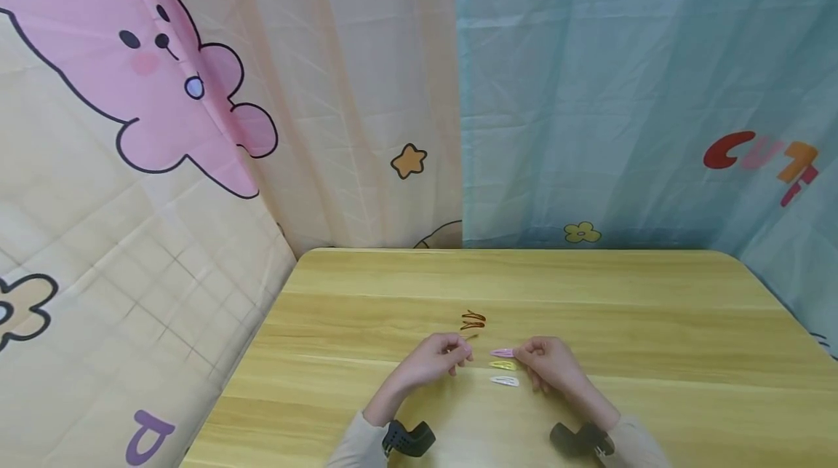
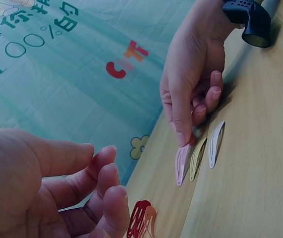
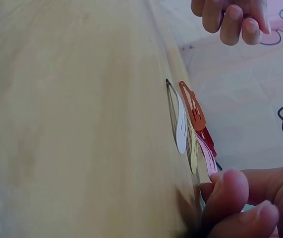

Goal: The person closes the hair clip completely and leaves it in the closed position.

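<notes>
Pink and shiny, a long teardrop-shaped metal hair clip (image 1: 501, 353) lies on the yellowish wooden bench (image 1: 327, 366), its fat end pinched by the right hand (image 1: 548, 360). Its thin tip points sideways toward the left hand (image 1: 440, 357), which is farther off, fingers (image 2: 108, 177) softly curled, with nothing in them that I can see.

On the wood-grained table (image 1: 655, 322) lie pink, yellow and white hair clips (image 1: 503, 365) near red and orange clips (image 3: 199, 125).
</notes>
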